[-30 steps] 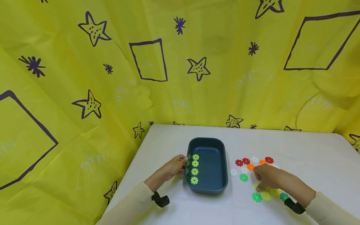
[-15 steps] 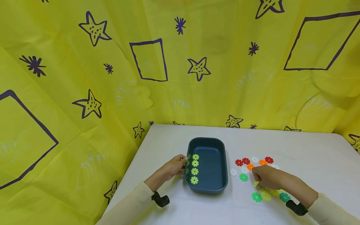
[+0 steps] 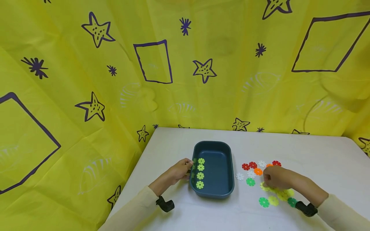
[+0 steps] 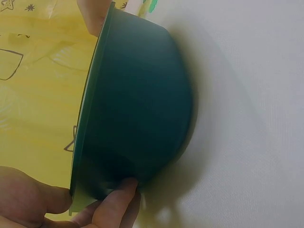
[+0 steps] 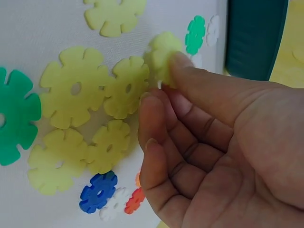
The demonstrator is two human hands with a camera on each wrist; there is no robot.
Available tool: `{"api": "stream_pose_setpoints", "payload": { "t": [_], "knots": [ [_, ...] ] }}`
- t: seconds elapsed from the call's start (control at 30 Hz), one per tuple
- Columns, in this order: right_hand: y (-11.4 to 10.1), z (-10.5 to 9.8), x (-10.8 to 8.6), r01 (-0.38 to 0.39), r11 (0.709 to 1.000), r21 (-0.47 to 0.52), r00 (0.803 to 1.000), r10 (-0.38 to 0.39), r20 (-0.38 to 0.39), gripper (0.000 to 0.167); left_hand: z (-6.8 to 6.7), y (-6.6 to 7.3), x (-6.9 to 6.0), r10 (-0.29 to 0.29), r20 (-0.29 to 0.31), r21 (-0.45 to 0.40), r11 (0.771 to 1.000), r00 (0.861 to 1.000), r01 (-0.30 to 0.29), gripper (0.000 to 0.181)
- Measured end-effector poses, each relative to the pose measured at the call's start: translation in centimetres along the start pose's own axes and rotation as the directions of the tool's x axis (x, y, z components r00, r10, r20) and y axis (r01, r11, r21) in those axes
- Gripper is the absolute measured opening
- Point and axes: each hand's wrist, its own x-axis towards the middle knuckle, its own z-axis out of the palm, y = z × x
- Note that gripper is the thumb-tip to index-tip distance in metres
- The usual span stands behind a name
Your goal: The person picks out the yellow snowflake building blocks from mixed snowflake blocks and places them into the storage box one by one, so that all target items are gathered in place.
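Note:
My left hand (image 3: pixel 181 169) grips the left wall of a dark teal plastic tray (image 3: pixel 216 173). In the left wrist view its thumb lies at the rim and its fingers (image 4: pixel 116 204) press the outer wall. Several yellow-green snowflake discs (image 3: pixel 200 175) lie in a column along the tray's left side. Over the loose pile, my right hand (image 3: pixel 277 177) has its fingers curled. The right wrist view shows its thumb and forefinger at a yellow snowflake disc (image 5: pixel 163 54), which they seem to pinch. More yellow discs (image 5: pixel 73 88) lie just beside the fingertips.
Green discs (image 3: pixel 264 202), red discs (image 3: pixel 245 166), white discs (image 3: pixel 239 176) and orange discs (image 3: pixel 258 171) lie right of the tray on the white table (image 3: pixel 173 141). A blue disc (image 5: pixel 98 192) shows in the right wrist view. A yellow patterned curtain (image 3: pixel 231 96) hangs behind.
My right hand has shifted slightly to the right over the yellow discs, its fingers curling in more. The left hand and the tray stay in place.

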Motion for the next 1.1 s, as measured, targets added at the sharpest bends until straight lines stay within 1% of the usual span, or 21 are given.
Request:
{"api": "stream_pose_setpoints", "payload": {
  "t": [0.13,0.23,0.37,0.47,0.6,0.73,0.87,0.93,1.1],
  "knots": [
    [0.3,-0.2,0.2,0.025,0.999,0.029,1.0,-0.025,0.006,0.023,-0.1,0.0,0.1,0.0,-0.002,0.003,1.0,1.0,0.0,0.032],
    [0.5,-0.3,0.3,0.024,0.998,0.06,0.999,-0.026,0.029,0.024,0.0,0.0,0.1,0.002,-0.006,0.006,1.0,1.0,-0.002,0.031],
    [0.6,-0.6,0.6,0.02,0.996,0.09,0.996,-0.028,0.085,0.025,0.0,-0.1,0.1,0.001,-0.011,0.006,1.0,1.0,-0.001,0.03],
    [0.9,-0.8,0.7,0.044,0.992,0.121,0.989,-0.06,0.138,0.024,0.0,-0.2,0.2,-0.002,-0.014,0.009,1.0,1.0,0.002,0.03],
    [1.4,-1.3,0.9,0.076,0.983,0.164,0.978,-0.105,0.178,0.021,0.0,-0.2,0.3,-0.007,-0.013,0.012,1.0,1.0,0.008,0.029],
    [1.3,-2.6,1.2,0.088,0.971,0.224,0.974,-0.131,0.185,0.017,0.0,-0.1,0.2,-0.009,-0.007,0.005,1.0,1.0,0.009,0.029],
    [0.7,-4.6,1.6,0.111,0.956,0.271,0.97,-0.164,0.179,0.017,0.0,0.0,0.2,-0.007,-0.008,0.005,1.0,1.0,0.007,0.029],
    [0.1,-5.6,2.0,0.109,0.955,0.276,0.972,-0.161,0.171,0.015,-0.1,0.0,0.2,-0.007,-0.01,0.006,1.0,1.0,0.007,0.029],
    [-1.9,-7.7,3.2,0.118,0.965,0.235,0.978,-0.154,0.139,0.017,0.0,0.1,0.1,-0.008,-0.012,0.007,1.0,1.0,0.008,0.029]
  ]
}}
